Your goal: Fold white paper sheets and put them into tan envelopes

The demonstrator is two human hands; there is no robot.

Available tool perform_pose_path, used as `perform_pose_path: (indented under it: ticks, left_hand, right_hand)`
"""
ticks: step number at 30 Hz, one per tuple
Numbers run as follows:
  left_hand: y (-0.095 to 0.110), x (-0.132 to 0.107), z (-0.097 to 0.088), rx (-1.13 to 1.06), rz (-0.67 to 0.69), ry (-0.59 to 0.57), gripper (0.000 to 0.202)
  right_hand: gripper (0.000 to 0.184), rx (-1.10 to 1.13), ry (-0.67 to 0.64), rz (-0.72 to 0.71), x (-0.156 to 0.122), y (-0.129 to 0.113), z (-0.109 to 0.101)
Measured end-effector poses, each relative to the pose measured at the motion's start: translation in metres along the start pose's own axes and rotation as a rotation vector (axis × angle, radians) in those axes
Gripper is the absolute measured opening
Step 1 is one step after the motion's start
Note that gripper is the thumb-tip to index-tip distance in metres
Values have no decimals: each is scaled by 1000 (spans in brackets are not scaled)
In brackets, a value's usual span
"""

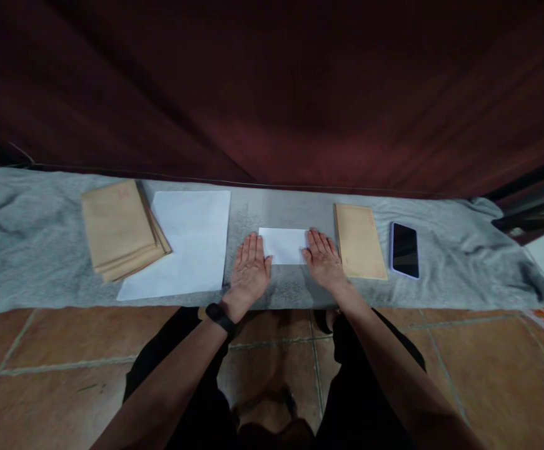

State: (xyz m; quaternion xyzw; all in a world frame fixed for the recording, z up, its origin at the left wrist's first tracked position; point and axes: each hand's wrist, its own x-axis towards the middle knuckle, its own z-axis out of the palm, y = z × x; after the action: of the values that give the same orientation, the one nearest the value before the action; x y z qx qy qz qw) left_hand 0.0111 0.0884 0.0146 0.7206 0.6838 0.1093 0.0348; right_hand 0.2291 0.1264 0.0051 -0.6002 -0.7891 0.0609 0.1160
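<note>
A small white rectangle of folded-looking paper (284, 245) lies flat on the grey cloth in front of me. My left hand (252, 262) rests palm down with fingers stretched out, its edge on the paper's left end. At the right end lies my right hand (321, 255), also flat with its fingers extended. Just right of that hand is a small stack of brown envelopes (361, 240). Neither hand grips anything. The ends of the paper are partly hidden under the hands.
Large white sheets (192, 244) lie to the left, partly under a pile of brown envelopes (119, 225). A phone (404, 250) is at the right on the grey cloth (454, 250). Behind the narrow surface hangs a dark red curtain (272, 112). Tiled floor (65, 350) shows below.
</note>
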Motion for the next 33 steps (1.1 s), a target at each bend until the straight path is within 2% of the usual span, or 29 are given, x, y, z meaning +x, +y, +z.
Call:
perform_pose_path:
  ticks: [5,8,11,15,20,28,33]
  left_hand:
    - [5,-3,-9,12,-10,37,63]
    - [16,-3,-11,-15,116,65,63]
    - [28,-3,-7,-36,262,34,62]
    - [33,-3,5,-28,300,-10,62]
    - [30,-4,8,-8,290,-38,61]
    - [18,-7,-1,4,275,-32,68]
    - [4,2,-13,63,305,-87,61]
  right_hand:
    - [61,25,56,-7,3,-4,-6]
    - [62,53,55,-57,5,-15,-11]
    - [60,87,8,-125,4,-29,-10]
    - [56,82,-75,-178,1,-37,-5]
    - [56,28,-82,-176,0,-30,-3]
    - [60,-7,-42,-118,-1,-20,-2]
    - [61,1,-27,-89,-3,-11,-2]
